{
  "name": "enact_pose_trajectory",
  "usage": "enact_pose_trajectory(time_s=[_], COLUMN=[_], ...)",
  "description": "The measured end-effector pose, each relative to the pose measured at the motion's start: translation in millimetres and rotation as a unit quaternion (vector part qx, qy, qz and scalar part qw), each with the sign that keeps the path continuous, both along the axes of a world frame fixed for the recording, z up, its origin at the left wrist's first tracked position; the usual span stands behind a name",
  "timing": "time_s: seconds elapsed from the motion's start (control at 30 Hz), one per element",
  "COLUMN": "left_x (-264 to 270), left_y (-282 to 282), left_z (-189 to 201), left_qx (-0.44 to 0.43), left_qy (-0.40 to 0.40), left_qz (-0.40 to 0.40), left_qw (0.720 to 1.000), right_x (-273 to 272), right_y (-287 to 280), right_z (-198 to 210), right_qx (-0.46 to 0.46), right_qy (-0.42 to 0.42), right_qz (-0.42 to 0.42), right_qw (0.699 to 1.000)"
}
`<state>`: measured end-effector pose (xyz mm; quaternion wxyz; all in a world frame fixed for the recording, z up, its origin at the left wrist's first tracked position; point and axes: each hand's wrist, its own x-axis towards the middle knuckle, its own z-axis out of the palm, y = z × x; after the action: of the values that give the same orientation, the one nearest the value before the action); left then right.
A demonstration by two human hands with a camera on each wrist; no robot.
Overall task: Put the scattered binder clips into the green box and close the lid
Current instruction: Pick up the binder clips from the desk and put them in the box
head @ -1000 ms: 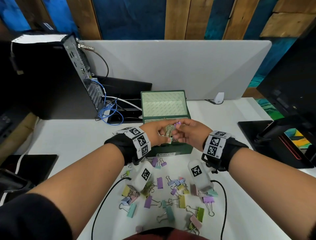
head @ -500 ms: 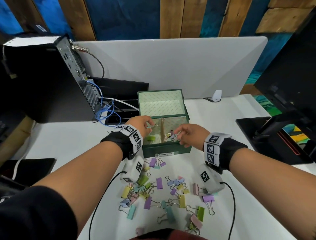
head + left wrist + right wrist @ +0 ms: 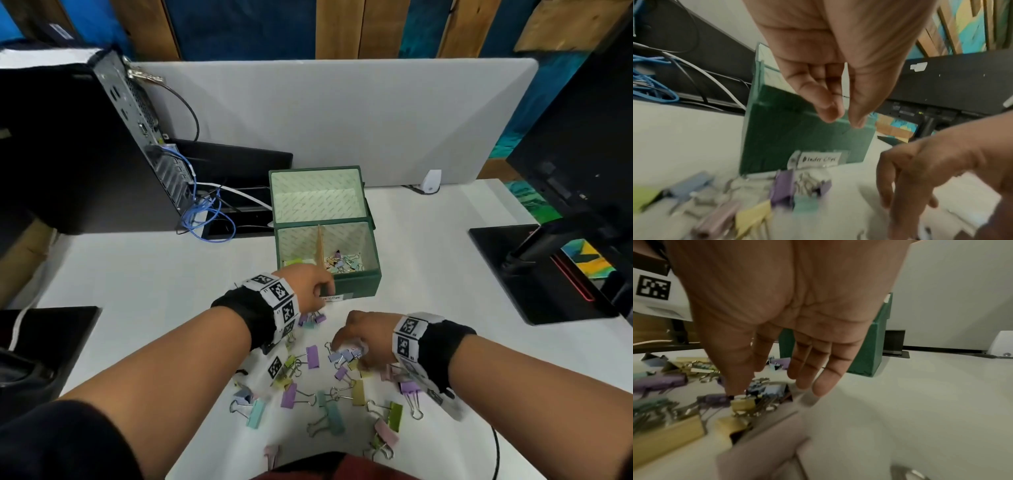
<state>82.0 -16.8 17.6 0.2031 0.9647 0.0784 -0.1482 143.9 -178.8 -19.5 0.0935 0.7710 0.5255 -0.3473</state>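
The green box [image 3: 356,286] stands open on the white table, its lid [image 3: 318,195] tipped back. A divider splits it; several small clips [image 3: 342,263] lie in the right half and a pale green one in the left. Pastel binder clips [image 3: 312,356] lie scattered before the box. My left hand [image 3: 323,291] hovers at the box's front left corner with relaxed fingers, holding nothing [image 3: 842,120]. My right hand [image 3: 342,342] reaches down onto a cluster of small clips [image 3: 764,391], fingers nearly straight, the thumb [image 3: 735,382] touching them. The box's front [image 3: 797,138] carries a "Binder Clips" label [image 3: 819,159].
A computer tower [image 3: 68,137] with blue cables [image 3: 205,219] stands at the back left. A grey partition [image 3: 325,120] runs behind the box. A monitor stand's black base [image 3: 534,274] sits on the right. A dark pad [image 3: 44,329] lies at the left.
Both hands have drawn back from over the box and come down to the scattered clips. The clips they held over the box are gone from the fingers.
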Motion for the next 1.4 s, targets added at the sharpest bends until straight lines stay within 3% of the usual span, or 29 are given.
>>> enact_pose_trajectory(time_s=[0.17,0.53,0.73,0.93,1.17,1.4], left_x=[-5,0,-2,-3,-2,-6], left_y=[-11,-19,-17,-20,-19,-14], left_z=[-21,-46,-48,-48,-48,-47], left_qx=[0.056,0.087,0.082,0.073,0.095,0.023], left_qy=[0.101,0.141,0.138,0.115,0.126,0.092], left_qz=[-0.045,-0.078,-0.063,-0.048,-0.047,-0.03], left_qw=[0.992,0.983,0.985,0.99,0.986,0.995], right_x=[-3,1,-1,6,15,28], right_y=[-3,-2,-4,2,1,0], right_z=[-9,-21,-25,-25,-25,-17], right_qx=[0.01,0.04,0.055,0.032,0.059,0.093], right_qy=[-0.013,-0.022,-0.031,-0.032,0.002,0.031], right_qz=[0.024,-0.026,0.013,-0.012,-0.104,-0.161], right_qw=[1.0,0.999,0.998,0.999,0.993,0.982])
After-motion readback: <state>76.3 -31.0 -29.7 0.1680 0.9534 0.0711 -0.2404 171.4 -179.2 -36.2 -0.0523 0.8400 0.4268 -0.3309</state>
